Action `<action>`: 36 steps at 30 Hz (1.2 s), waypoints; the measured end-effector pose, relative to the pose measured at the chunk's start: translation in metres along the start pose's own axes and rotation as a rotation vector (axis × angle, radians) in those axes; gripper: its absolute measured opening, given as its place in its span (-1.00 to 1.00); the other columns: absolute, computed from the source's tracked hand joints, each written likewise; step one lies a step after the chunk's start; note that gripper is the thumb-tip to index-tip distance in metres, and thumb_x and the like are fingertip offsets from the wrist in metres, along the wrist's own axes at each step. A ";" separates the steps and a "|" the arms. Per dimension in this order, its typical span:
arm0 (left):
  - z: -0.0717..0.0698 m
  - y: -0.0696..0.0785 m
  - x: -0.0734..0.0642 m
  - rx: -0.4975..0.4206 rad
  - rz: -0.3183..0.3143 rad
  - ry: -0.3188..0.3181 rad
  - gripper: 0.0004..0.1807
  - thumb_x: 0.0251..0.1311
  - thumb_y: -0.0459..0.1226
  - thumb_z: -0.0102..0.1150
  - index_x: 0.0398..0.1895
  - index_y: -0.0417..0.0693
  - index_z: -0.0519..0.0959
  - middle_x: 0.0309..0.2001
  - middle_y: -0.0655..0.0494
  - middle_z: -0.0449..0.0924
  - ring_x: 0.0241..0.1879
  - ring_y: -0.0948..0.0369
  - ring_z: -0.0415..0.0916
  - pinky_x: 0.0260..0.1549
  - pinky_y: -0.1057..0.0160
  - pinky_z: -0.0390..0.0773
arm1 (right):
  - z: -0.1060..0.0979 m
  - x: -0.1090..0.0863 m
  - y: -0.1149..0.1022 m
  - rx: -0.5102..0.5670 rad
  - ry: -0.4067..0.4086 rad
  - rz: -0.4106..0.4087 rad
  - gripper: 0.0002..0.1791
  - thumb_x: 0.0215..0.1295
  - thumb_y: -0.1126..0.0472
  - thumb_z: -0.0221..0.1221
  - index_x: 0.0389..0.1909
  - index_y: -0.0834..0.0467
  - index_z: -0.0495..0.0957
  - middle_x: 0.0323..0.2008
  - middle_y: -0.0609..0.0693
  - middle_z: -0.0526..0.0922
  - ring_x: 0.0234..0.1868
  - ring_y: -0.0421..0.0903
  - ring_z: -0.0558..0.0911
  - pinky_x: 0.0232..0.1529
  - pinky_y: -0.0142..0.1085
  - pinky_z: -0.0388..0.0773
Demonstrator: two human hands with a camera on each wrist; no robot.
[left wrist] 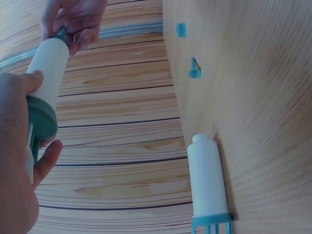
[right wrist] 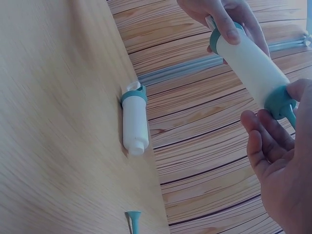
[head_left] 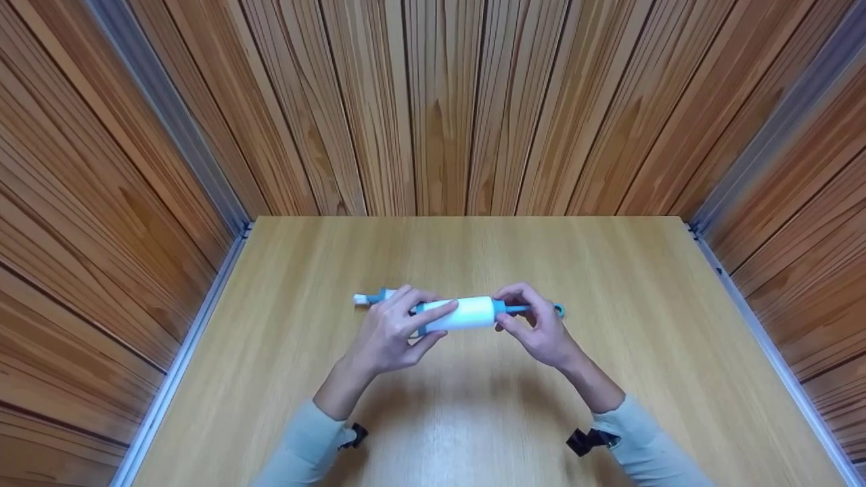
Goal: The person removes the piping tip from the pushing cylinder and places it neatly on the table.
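Both hands hold a white plastic tube [head_left: 469,313] with teal end pieces, raised off the table. My left hand [head_left: 392,329] grips its left end, thumb and fingers around the tube by the teal collar [left wrist: 41,116]. At the other end, my right hand [head_left: 538,329] pinches the teal nozzle cap [right wrist: 280,101], whose thin tip points right. A second white tube [left wrist: 207,175] lies on the table, its teal end [head_left: 372,297] showing past my left hand in the head view. The hands partly hide both ends of the held tube.
On the wooden table [head_left: 304,257] lie a small teal ring [left wrist: 181,30] and a loose teal nozzle [left wrist: 194,71]. Wood-plank walls [head_left: 440,108] stand behind and at both sides, with metal rails [head_left: 203,338] along the table's side edges.
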State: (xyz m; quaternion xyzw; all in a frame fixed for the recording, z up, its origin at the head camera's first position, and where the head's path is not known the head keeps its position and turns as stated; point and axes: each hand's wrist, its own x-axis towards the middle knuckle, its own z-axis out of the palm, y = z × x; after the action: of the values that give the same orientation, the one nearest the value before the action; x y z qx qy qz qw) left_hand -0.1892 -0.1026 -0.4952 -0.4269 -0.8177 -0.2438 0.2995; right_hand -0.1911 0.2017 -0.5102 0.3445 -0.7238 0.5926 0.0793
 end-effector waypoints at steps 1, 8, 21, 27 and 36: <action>0.000 0.000 0.000 0.000 0.001 0.001 -0.37 0.27 -0.12 0.68 0.42 0.18 0.74 0.12 0.00 0.82 0.01 0.07 0.74 -0.08 0.19 0.85 | 0.000 0.000 0.000 0.003 -0.002 -0.007 -0.62 0.44 0.62 0.22 0.23 0.46 0.49 0.03 0.26 0.66 -0.05 -0.29 0.74 0.00 -0.40 0.80; 0.000 0.000 0.001 -0.007 0.001 0.013 -0.35 0.20 -0.16 0.72 0.40 0.17 0.76 0.10 -0.02 0.81 -0.02 0.07 0.73 -0.15 0.18 0.84 | -0.001 0.000 0.000 -0.019 -0.006 -0.015 -0.59 0.41 0.63 0.24 0.24 0.48 0.49 0.05 0.38 0.62 -0.07 -0.30 0.74 -0.04 -0.40 0.81; 0.000 0.000 -0.001 -0.010 -0.002 -0.003 -0.38 0.27 -0.12 0.67 0.42 0.19 0.74 0.14 0.03 0.80 0.04 0.08 0.74 -0.05 0.17 0.85 | -0.001 0.000 0.000 -0.045 0.010 0.063 -0.72 0.57 0.55 0.16 0.22 0.43 0.52 -0.02 0.34 0.67 -0.13 -0.25 0.75 -0.10 -0.37 0.82; -0.001 0.000 0.000 -0.012 -0.002 -0.004 -0.37 0.27 -0.11 0.68 0.42 0.19 0.74 0.14 0.03 0.81 0.04 0.08 0.74 -0.05 0.17 0.85 | -0.001 0.000 0.000 -0.044 0.005 0.050 -0.71 0.56 0.56 0.15 0.21 0.42 0.52 -0.01 0.32 0.67 -0.11 -0.31 0.73 -0.09 -0.37 0.82; 0.000 0.001 0.001 -0.003 0.004 0.013 -0.36 0.22 -0.13 0.71 0.39 0.18 0.76 0.11 0.03 0.82 -0.01 0.08 0.73 -0.12 0.20 0.83 | -0.002 0.000 0.000 -0.043 0.009 0.054 -0.71 0.55 0.56 0.17 0.21 0.42 0.53 0.01 0.13 0.71 -0.14 -0.11 0.78 -0.08 -0.27 0.85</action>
State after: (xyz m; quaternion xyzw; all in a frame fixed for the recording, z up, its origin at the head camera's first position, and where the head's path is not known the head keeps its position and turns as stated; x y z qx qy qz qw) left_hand -0.1886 -0.1017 -0.4940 -0.4274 -0.8145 -0.2471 0.3048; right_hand -0.1916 0.2036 -0.5100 0.3201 -0.7452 0.5803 0.0740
